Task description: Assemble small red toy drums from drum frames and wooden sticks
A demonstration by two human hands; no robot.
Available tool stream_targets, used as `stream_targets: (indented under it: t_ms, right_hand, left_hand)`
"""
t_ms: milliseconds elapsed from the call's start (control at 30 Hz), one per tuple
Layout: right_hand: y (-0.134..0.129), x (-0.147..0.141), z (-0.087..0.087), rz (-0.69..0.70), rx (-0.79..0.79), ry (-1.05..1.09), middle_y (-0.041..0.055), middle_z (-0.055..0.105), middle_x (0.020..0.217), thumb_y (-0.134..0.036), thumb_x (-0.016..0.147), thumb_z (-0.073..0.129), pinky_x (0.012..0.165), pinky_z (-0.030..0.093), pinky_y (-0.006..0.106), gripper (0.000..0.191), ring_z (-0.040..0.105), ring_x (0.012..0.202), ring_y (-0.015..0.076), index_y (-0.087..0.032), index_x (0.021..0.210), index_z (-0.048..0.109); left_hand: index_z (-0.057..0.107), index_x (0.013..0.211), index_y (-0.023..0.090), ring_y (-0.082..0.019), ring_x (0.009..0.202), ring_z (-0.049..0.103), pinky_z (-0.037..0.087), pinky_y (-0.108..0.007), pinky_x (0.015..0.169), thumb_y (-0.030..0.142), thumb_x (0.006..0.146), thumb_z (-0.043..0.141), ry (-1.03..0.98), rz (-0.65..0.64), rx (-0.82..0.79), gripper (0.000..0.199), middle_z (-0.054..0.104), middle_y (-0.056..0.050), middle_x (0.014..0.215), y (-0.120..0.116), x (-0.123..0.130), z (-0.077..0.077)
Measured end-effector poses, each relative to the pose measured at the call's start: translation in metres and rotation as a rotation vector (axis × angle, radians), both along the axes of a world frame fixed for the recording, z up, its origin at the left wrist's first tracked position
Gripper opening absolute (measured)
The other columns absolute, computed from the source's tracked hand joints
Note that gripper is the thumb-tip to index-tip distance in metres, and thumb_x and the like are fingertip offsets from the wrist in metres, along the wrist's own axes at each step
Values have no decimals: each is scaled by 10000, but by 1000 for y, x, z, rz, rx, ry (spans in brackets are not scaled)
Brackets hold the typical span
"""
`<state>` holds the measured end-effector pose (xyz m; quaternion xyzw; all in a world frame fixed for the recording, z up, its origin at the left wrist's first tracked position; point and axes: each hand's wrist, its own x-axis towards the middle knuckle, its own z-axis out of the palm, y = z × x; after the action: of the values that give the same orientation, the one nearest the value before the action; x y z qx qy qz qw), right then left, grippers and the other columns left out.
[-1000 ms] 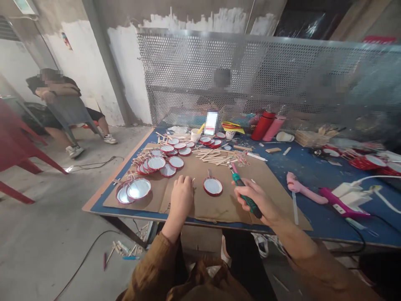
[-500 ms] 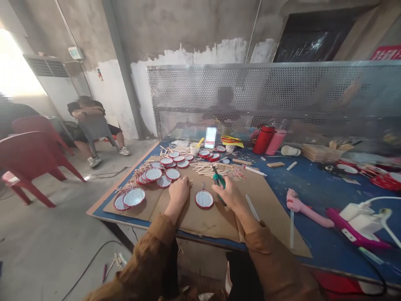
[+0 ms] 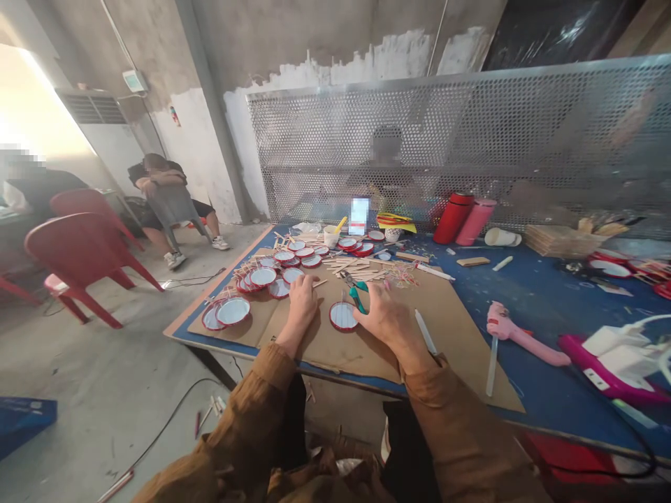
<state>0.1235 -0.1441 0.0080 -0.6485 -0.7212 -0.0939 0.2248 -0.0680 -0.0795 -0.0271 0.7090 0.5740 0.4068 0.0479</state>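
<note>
Brown sleeves (image 3: 246, 412) lead out to both hands above a sheet of cardboard (image 3: 325, 356). The left hand (image 3: 302, 311) sits knuckles up with its fingers curled down, and whether it holds anything cannot be told, though a thin wooden stick (image 3: 319, 283) lies just ahead of it. The right hand (image 3: 391, 325) is spread fairly wide, its fingers reaching forward and to the left towards a pair of teal-handled pliers (image 3: 356, 295). The pliers' long axis slants from the fingertips up and to the left, and whether the fingers grip them is unclear. Between the hands, nearer the right one, lies a round lid (image 3: 343, 316) with a red rim and a pale centre. More lids (image 3: 262, 276) overlap in rows to the left, sticks poking from their edges. Beyond lie loose craft sticks (image 3: 349, 274) and a paper cup (image 3: 330, 237) holding a yellow brush (image 3: 340, 223). A red bottle (image 3: 452, 218) and a pink bottle (image 3: 476, 221) stand farther back on the blue table (image 3: 529, 293), before a perforated metal screen (image 3: 398, 140).
</note>
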Motion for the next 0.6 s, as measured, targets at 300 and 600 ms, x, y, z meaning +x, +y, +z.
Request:
stream_targets:
  t_ms: [300, 600]
  right_hand:
    - [-2, -5, -3, 115, 109, -245, 158, 563, 1054, -371, 783, 607, 934, 339, 430, 565, 497, 973, 305, -126, 1272, 466]
    - [-1, -4, -3, 150, 86, -230, 145, 557, 1061, -363, 801, 596, 979, 296, 471, 516, 480, 983, 304, -160, 1262, 484]
  left_hand:
    - [511, 641, 184, -133, 654, 470, 336, -252, 644, 345, 925, 398, -46, -177, 22, 345, 522, -2, 629, -10, 3, 12]
    - [429, 592, 195, -139, 641, 423, 296, -261, 602, 311, 899, 422, -25, -173, 49, 328, 445, 7, 584, -17, 8, 16]
